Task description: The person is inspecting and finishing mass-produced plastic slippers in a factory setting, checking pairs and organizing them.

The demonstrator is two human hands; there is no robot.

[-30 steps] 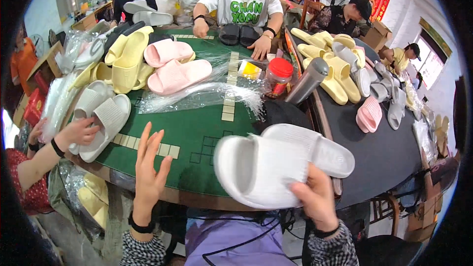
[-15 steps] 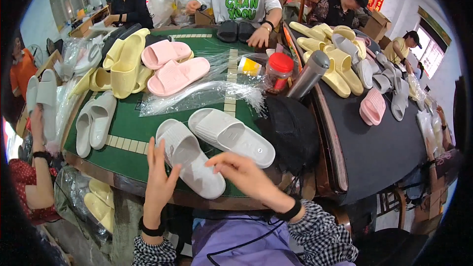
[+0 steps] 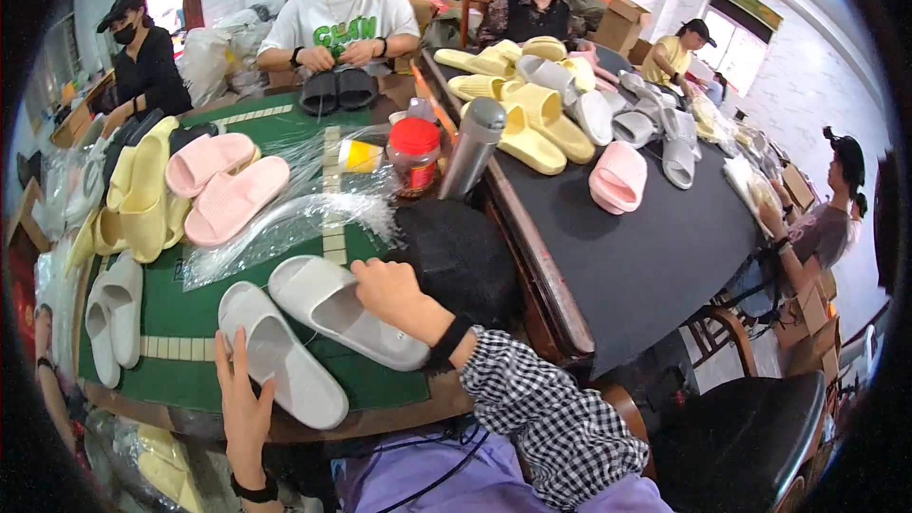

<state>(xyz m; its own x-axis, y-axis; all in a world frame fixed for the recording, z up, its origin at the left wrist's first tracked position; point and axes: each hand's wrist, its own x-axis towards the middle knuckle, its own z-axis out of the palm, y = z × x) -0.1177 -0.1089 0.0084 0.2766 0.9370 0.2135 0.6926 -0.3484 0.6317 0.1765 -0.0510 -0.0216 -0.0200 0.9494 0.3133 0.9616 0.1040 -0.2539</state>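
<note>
Two light grey slippers lie side by side on the green table top in front of me, toes pointing away. Beside the left grey slipper (image 3: 296,375) is my left hand (image 3: 243,404), open, its stretched fingers along the outer side near the strap. My right hand (image 3: 401,302) reaches over the right grey slipper (image 3: 332,302), its fingers curled at the foot opening by the strap edge. Those fingertips are partly hidden. Between the two slippers a thin pale line shows. Just beyond them lies a bundle of clear plastic strands (image 3: 285,237).
Pink slippers (image 3: 237,199), yellow slippers (image 3: 144,204) and another grey pair (image 3: 116,313) rest on the green table. A red-lidded jar (image 3: 414,157), a steel flask (image 3: 473,147) and a black cloth-like item (image 3: 456,261) stand rightward. A black-topped table (image 3: 627,266) holds more slippers. Several people work around.
My view has swung to the right. My right hand has moved from above the left slipper onto the right one. The person opposite has brought both hands together.
</note>
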